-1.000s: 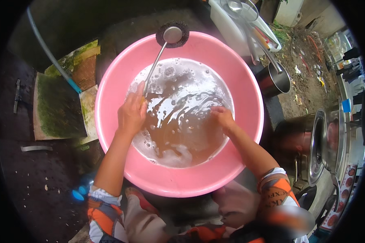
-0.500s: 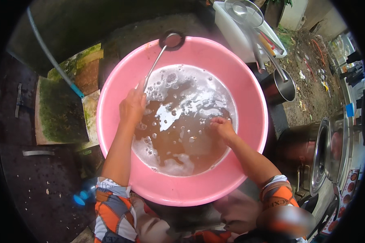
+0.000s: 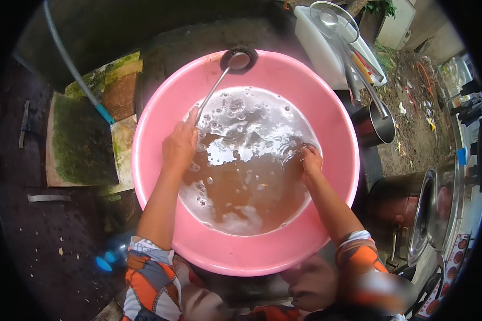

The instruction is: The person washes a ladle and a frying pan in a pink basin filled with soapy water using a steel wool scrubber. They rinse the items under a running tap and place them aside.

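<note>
A large pink tub in front of me holds cloudy brown water with patches of foam. My left hand, over the tub's left side, is closed around the thin metal handle of a ladle. Its round head lies at the tub's far rim, with a dark ring-shaped thing around it that I cannot identify. At the right side of the water is my right hand, its fingers curled and the tips at the surface amid ripples. Whether it grips anything is hidden.
Beyond the rim at the far right stands a white bin with a strainer and long-handled utensils. Below it is a metal pot, and a big steel pot stands nearer. A grey hose and mossy boards are on the left.
My right hand has moved right, toward the tub's wall, and ripples have appeared beside it. The ladle and my left hand have shifted slightly right. The view has shifted a little as well.
</note>
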`<act>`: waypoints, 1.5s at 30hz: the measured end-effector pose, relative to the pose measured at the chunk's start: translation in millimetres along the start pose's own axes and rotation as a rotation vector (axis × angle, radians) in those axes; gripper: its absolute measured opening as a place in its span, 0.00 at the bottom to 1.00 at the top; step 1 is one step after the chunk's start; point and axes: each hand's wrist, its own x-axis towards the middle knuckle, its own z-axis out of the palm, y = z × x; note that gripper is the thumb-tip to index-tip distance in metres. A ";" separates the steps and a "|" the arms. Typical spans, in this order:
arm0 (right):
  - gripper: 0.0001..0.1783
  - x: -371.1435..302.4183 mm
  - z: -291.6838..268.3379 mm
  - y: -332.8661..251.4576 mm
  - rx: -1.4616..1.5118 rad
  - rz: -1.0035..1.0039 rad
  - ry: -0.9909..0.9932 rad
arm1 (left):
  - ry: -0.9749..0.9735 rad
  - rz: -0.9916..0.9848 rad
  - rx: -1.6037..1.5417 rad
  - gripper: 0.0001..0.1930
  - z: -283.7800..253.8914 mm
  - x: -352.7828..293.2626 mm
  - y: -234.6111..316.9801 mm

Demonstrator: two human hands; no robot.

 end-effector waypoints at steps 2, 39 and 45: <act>0.16 -10.9 16.4 -11.7 0.133 0.143 -0.035 | -0.018 -0.013 0.045 0.27 1.2 -1.1 -10.2; 0.17 -71.3 -12.7 -36.8 0.023 0.389 -0.343 | -0.039 -0.071 0.174 0.25 -9.7 16.9 -13.3; 0.16 -72.7 -13.3 -27.4 0.024 0.424 -0.401 | -0.004 0.027 0.208 0.21 -10.3 16.7 -17.8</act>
